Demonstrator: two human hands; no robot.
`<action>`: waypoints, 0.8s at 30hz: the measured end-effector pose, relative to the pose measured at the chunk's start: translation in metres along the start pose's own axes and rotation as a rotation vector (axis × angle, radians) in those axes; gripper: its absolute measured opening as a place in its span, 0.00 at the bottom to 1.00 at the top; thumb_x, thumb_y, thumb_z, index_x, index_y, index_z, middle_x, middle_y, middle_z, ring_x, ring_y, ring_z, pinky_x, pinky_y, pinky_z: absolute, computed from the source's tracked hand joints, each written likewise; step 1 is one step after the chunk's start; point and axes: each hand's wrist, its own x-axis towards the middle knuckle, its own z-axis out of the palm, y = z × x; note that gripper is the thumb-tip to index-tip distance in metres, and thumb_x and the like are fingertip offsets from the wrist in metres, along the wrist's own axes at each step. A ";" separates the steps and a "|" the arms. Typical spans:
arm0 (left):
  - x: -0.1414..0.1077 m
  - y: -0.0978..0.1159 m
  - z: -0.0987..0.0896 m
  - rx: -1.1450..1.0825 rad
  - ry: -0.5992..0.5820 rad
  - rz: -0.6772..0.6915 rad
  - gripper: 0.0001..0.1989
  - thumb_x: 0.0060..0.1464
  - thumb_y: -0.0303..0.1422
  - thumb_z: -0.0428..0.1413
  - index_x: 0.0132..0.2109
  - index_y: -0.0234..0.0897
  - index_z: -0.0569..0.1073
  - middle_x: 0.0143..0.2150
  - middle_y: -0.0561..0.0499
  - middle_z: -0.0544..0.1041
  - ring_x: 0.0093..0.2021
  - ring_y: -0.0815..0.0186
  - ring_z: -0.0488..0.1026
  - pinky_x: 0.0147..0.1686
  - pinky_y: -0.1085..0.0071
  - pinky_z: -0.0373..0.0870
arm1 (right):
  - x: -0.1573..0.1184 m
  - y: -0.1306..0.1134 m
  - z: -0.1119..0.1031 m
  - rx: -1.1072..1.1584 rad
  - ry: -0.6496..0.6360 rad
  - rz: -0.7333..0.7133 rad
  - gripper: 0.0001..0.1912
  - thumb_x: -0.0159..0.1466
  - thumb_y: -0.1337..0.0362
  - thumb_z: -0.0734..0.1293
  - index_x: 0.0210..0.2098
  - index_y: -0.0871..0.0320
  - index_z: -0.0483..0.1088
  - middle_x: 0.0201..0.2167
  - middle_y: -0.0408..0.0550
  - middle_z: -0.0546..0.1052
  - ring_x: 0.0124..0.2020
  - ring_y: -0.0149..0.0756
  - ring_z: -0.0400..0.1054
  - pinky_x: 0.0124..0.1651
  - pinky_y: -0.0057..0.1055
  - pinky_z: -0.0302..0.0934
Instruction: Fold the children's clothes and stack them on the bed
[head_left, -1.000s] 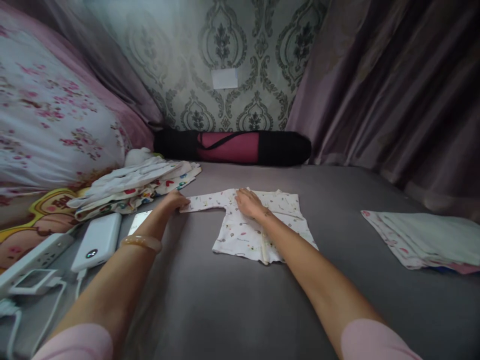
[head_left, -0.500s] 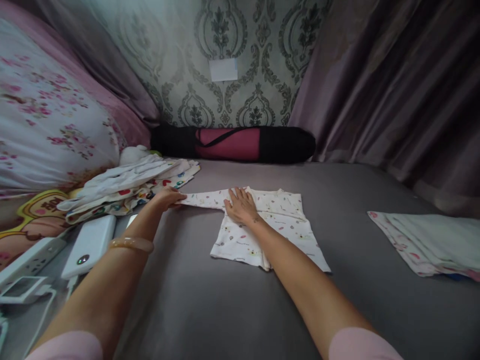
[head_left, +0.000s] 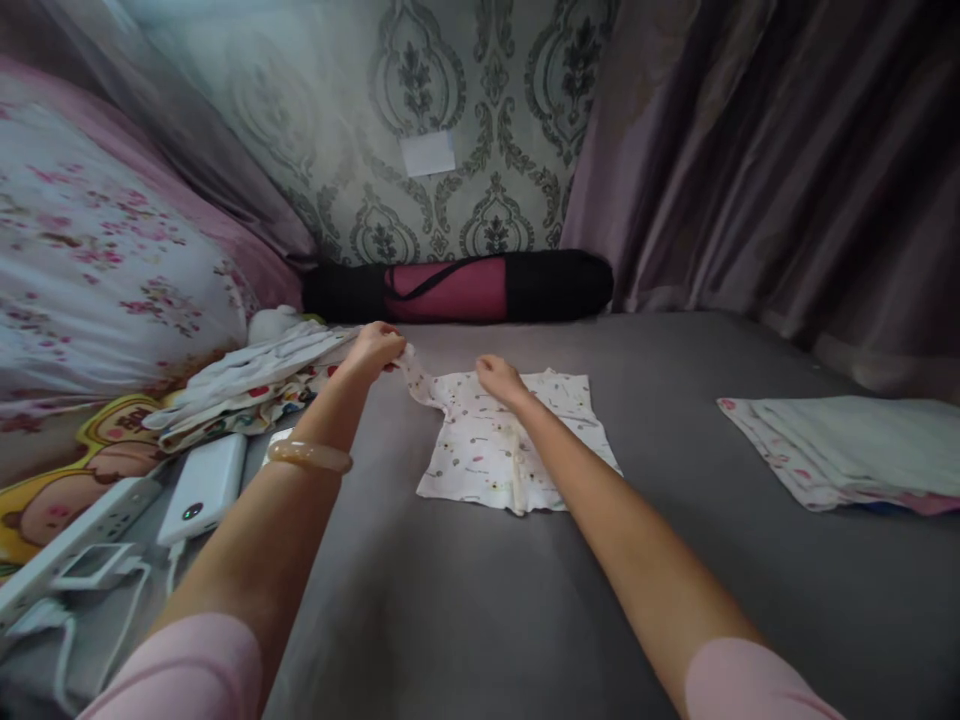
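A small white patterned shirt (head_left: 480, 455) lies on the grey sheet in front of me. My left hand (head_left: 377, 348) pinches the end of its left sleeve, which is lifted and curves down to the shirt's shoulder. Over the upper part of the shirt is my right hand (head_left: 500, 379), its fingers curled together near the collar. Whether cloth is between those fingers is too small to make out. The right forearm covers part of the shirt's right half.
Folded cloths (head_left: 862, 445) lie at the right. At the left are a pile of clothes (head_left: 247, 375), a white power bank (head_left: 204, 488), a power strip (head_left: 90, 535) with cables and a yellow cartoon cushion (head_left: 45, 500). A black and pink roll bag (head_left: 450, 290) lies along the wall.
My left hand has moved up and to the right, lifting the sleeve that was stretched flat. My right hand, spread flat on the shirt before, has curled its fingers. The view has shifted slightly.
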 end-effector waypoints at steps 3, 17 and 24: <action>-0.011 0.031 0.021 -0.066 0.012 0.040 0.16 0.48 0.24 0.55 0.46 0.34 0.71 0.28 0.51 0.71 0.21 0.71 0.67 0.20 0.76 0.63 | -0.019 0.021 -0.023 0.294 -0.013 0.117 0.23 0.71 0.63 0.44 0.54 0.63 0.63 0.50 0.60 0.74 0.46 0.37 0.72 0.48 0.34 0.66; -0.036 0.029 0.101 -0.166 -0.189 0.261 0.19 0.65 0.32 0.40 0.58 0.29 0.63 0.50 0.37 0.74 0.37 0.66 0.77 0.36 0.69 0.75 | -0.032 0.071 -0.049 1.120 0.050 0.410 0.27 0.69 0.46 0.43 0.49 0.56 0.62 0.41 0.58 0.76 0.43 0.44 0.73 0.40 0.48 0.70; -0.021 -0.027 0.112 0.137 -0.064 0.358 0.25 0.46 0.16 0.47 0.51 0.32 0.71 0.49 0.41 0.76 0.52 0.58 0.71 0.55 0.60 0.64 | -0.019 0.091 -0.031 0.685 0.306 0.196 0.19 0.56 0.69 0.66 0.47 0.56 0.68 0.34 0.47 0.77 0.37 0.40 0.74 0.41 0.40 0.71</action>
